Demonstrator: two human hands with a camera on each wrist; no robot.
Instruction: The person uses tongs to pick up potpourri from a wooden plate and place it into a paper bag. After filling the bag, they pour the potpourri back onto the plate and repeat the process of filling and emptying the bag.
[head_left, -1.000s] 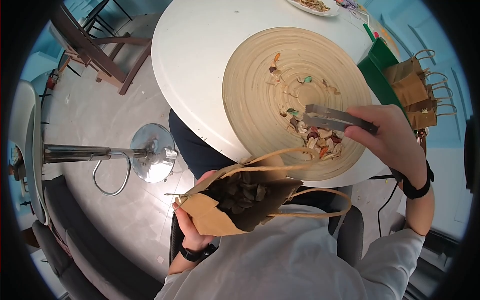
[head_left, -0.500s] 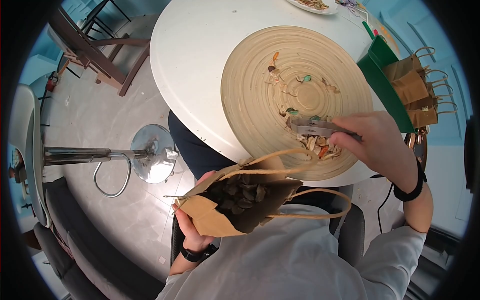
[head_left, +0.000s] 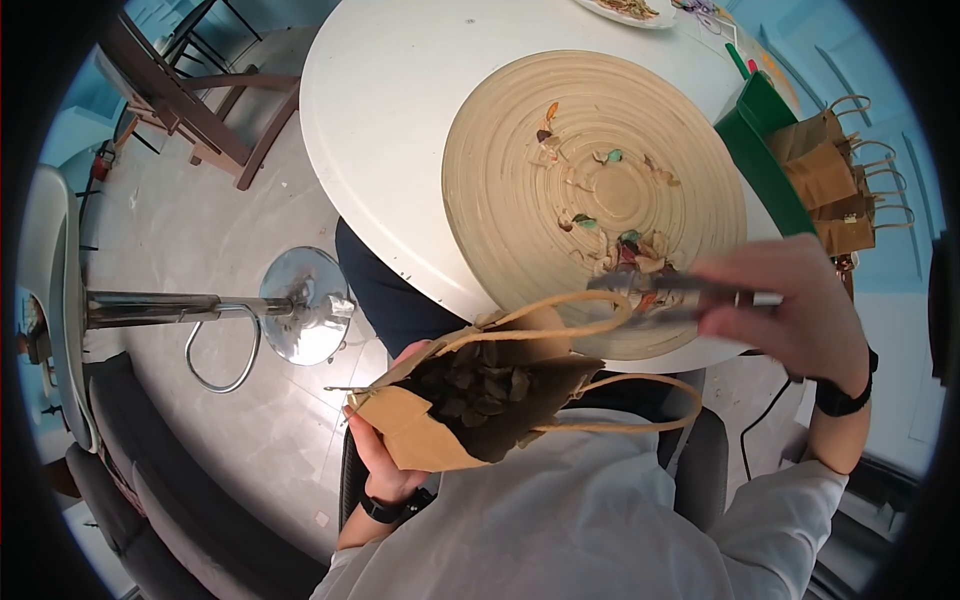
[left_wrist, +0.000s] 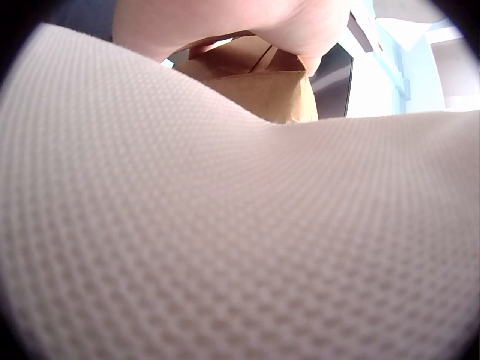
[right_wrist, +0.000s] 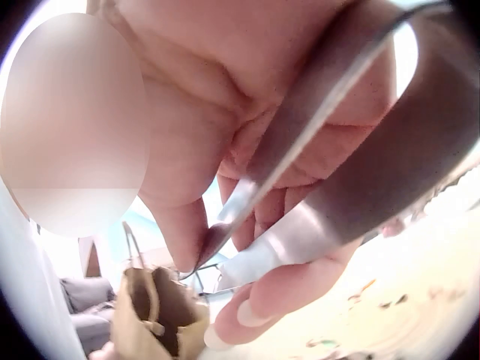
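My left hand grips a brown paper bag by its side, tilted so its mouth faces up toward the head camera. Dark dried pieces lie inside it. Between thumb and fingers, my right hand pinches metal tongs, blurred, over the near rim of a round wooden tray. Under the tongs sits a pile of dried petals, partly hidden. In the right wrist view, the bent tongs run along the palm. A sleeve covers most of the left wrist view.
A green bin stands at the table's right, beside several brown paper bags. A white plate with dried bits is at the far edge of the white table. A stool with a chrome base stands on the left.
My right hand and the tongs dipped to the petal pile, then moved back toward me and right, near the bag's handles. My left hand and the bag have stayed in place.
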